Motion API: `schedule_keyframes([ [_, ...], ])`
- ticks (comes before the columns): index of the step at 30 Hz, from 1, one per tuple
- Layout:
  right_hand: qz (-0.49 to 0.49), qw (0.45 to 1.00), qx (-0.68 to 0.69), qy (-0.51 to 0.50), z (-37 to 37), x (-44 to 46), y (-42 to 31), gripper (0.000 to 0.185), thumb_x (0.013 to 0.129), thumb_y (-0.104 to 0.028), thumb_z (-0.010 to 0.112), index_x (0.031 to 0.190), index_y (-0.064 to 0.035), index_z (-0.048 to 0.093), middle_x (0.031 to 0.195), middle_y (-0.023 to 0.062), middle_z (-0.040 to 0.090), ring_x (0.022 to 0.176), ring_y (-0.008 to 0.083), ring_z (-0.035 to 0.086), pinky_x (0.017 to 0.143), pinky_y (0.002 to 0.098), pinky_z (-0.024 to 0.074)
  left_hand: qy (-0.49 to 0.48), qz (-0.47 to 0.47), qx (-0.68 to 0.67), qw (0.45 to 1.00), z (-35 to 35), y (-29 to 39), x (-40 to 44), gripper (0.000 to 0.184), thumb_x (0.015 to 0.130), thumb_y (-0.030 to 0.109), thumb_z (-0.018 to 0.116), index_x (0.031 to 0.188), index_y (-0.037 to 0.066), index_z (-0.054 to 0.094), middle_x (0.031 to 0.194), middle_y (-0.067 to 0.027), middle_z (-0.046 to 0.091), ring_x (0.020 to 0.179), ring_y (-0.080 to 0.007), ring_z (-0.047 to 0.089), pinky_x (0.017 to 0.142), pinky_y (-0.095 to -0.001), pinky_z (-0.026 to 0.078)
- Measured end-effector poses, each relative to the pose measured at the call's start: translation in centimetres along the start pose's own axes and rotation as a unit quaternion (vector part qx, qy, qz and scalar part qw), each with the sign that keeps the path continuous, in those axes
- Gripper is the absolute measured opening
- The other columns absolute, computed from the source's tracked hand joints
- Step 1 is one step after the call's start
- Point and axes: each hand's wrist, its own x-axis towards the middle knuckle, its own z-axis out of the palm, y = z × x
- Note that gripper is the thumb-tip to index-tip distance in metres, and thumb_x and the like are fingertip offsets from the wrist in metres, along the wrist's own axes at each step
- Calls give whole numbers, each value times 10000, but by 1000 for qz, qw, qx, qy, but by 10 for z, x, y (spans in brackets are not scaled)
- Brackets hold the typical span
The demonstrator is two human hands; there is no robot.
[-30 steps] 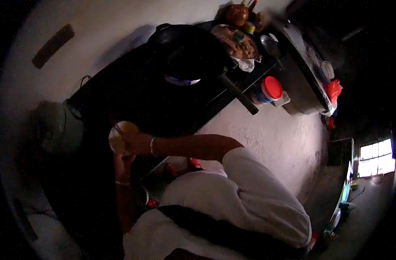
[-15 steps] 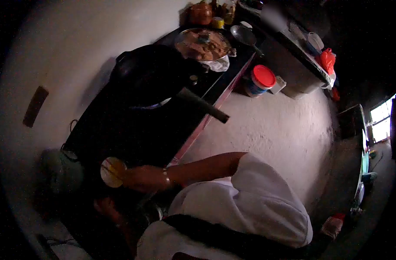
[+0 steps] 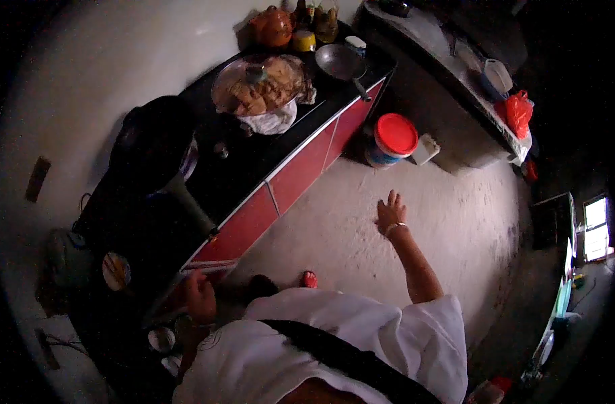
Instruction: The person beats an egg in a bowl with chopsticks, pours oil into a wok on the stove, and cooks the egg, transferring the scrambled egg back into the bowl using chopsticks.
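Note:
My right hand [image 3: 391, 214] is held out over the pale floor, fingers spread and holding nothing. My left hand [image 3: 200, 297] hangs at the counter's front edge; its dim fingers look loosely apart, with nothing visible in them. Behind it on the dark counter sits a pale round bowl [image 3: 116, 271] with what look like chopsticks [image 3: 118, 269] across it. A large black wok [image 3: 146, 138] stands farther along, its long handle [image 3: 192, 209] pointing toward the counter front. Below my left hand is a small pale round container [image 3: 161, 339], hard to make out.
Past the wok, a glass lid [image 3: 227, 87] covers brown food beside a white cloth [image 3: 270, 120]. A small frying pan [image 3: 340, 62], an orange pot [image 3: 272, 27] and bottles stand behind. A red-lidded bucket [image 3: 395, 136] is on the floor. Right of it runs a ledge [image 3: 449, 74] with a red bag [image 3: 517, 113].
My right hand has left the bowl and swung right, out over the floor. My left hand has come to the counter's edge. The view has turned, showing more red cabinet front.

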Motion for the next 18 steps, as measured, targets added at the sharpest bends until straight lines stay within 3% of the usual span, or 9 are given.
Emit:
schedule_keyframes([
  [1, 2, 996, -72, 48, 19, 4, 37, 452, 770, -344, 597, 1116, -63, 526, 1129, 197, 513, 1048, 332, 485, 886, 393, 398, -9, 19, 5, 1000, 16, -4, 0, 338, 809, 113, 502, 1136, 39, 463, 1046, -149, 530, 1005, -284, 500, 859, -361, 394],
  [4, 70, 987, 146, 23, 28, 49, 101, 327, 751, -329, 619, 959, -78, 598, 1030, 184, 558, 977, 312, 516, 821, 374, 431, 17, 57, 24, 998, 39, 12, 13, 328, 808, 116, 503, 1125, 40, 469, 1034, -149, 531, 987, -283, 503, 846, -359, 399],
  [5, 51, 983, 160, 70, 13, 67, 108, 262, 749, -340, 612, 765, -78, 608, 888, 167, 594, 899, 301, 541, 733, 391, 445, 49, 68, 37, 996, 38, 21, 25, 325, 807, 117, 503, 1121, 41, 471, 1030, -149, 532, 982, -283, 504, 842, -358, 400],
  [7, 23, 973, 183, 142, -20, 118, 114, 316, 792, -311, 546, 655, -26, 549, 720, 202, 568, 704, 369, 551, 587, 448, 426, 137, 93, 79, 983, 18, 33, 60, 318, 806, 120, 504, 1114, 41, 475, 1022, -149, 533, 970, -283, 507, 834, -356, 403],
  [9, 8, 979, 159, 125, -68, 172, 111, 260, 834, -260, 470, 764, -33, 576, 778, 204, 582, 755, 381, 555, 619, 452, 435, 247, 95, 140, 954, -26, 31, 107, 312, 805, 122, 505, 1106, 42, 478, 1015, -149, 535, 958, -283, 509, 825, -355, 406],
  [12, -101, 936, 241, 237, -99, 273, 122, 244, 848, -224, 451, 958, -48, 579, 920, 215, 582, 885, 348, 558, 733, 399, 444, 370, 55, 256, 891, -127, 16, 179, 302, 804, 125, 506, 1094, 43, 484, 1003, -149, 537, 941, -282, 513, 813, -352, 410],
  [13, -77, 928, 312, 187, -117, 308, 122, 256, 850, -213, 452, 1010, -51, 571, 960, 211, 583, 919, 333, 559, 769, 379, 441, 387, 32, 287, 876, -153, 11, 197, 299, 804, 126, 507, 1091, 44, 486, 999, -149, 537, 935, -282, 514, 809, -352, 412],
  [15, -114, 907, 296, 278, -138, 363, 119, 282, 845, -220, 481, 1041, -30, 551, 965, 190, 595, 928, 324, 562, 789, 365, 433, 396, -18, 329, 857, -191, 1, 223, 293, 803, 128, 508, 1083, 44, 490, 991, -149, 538, 924, -282, 517, 801, -350, 414],
  [18, -107, 879, 381, 266, -171, 444, 118, 337, 813, -235, 555, 1079, -31, 529, 910, 131, 604, 801, 254, 581, 708, 326, 454, 391, -90, 364, 840, -224, -3, 245, 284, 802, 132, 509, 1072, 46, 495, 979, -149, 540, 907, -282, 520, 788, -347, 419],
])
